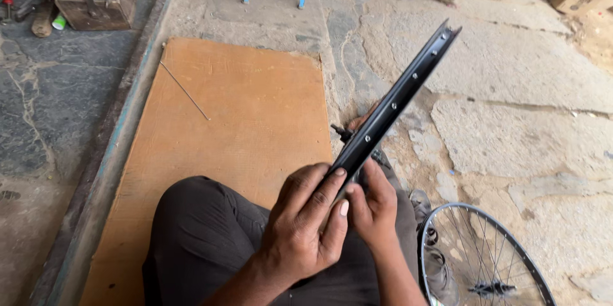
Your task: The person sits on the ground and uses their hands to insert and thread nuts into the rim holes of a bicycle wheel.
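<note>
Black metal wheel rim (396,98), edge-on, gripped by left hand (306,226) and right hand (372,207); spoked silver wheel (485,258) lies just right of it.

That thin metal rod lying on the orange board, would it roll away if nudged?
The thin rod looks round and lies loose on the flat orange board, so it would probably roll sideways. Being so slender, it is likely light and a little springy.
</note>
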